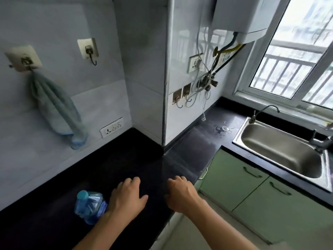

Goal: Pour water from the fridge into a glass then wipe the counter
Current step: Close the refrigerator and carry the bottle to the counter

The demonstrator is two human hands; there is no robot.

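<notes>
A blue-tinted plastic water bottle [90, 206] with a blue cap stands on the black counter [126, 159], near its front edge. My left hand [127, 196] rests palm down on the counter just right of the bottle, fingers apart, holding nothing. My right hand [180, 193] lies palm down near the counter's corner, also empty. A clear glass [226, 128] sits far off on the counter beside the sink, with a small wet patch [219, 130] around it. A pale blue cloth [57, 112] hangs from a wall hook at the left.
A steel sink [281, 150] with a tap [266, 109] is set into the counter at the right under a window. Green cabinet doors [234, 179] run below. Wall sockets [111, 127], hooks, loose cables [203, 91] and a water heater [237, 15] line the tiled walls.
</notes>
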